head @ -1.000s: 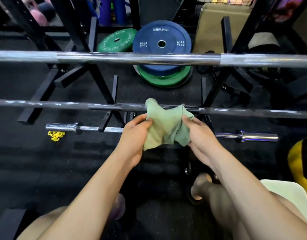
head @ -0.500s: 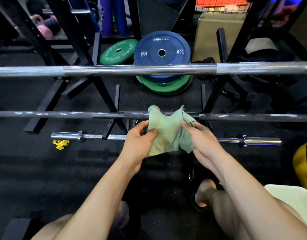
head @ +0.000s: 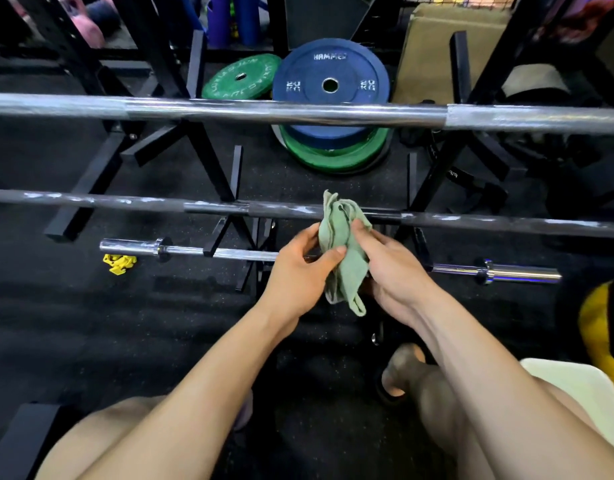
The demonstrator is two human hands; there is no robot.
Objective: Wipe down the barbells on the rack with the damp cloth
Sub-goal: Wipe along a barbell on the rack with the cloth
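Both our hands, left hand [head: 298, 271] and right hand [head: 390, 268], pinch the bunched cloth [head: 343, 251] just before the middle barbell [head: 472, 221]; loosely gathered, it could slip off mid-wipe.

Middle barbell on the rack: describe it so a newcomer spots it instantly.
Start at the blue plate and come toward the camera past the bright top barbell. The middle barbell is next: dull, dark grey with white scuffs, unlike its shiny chrome neighbours.
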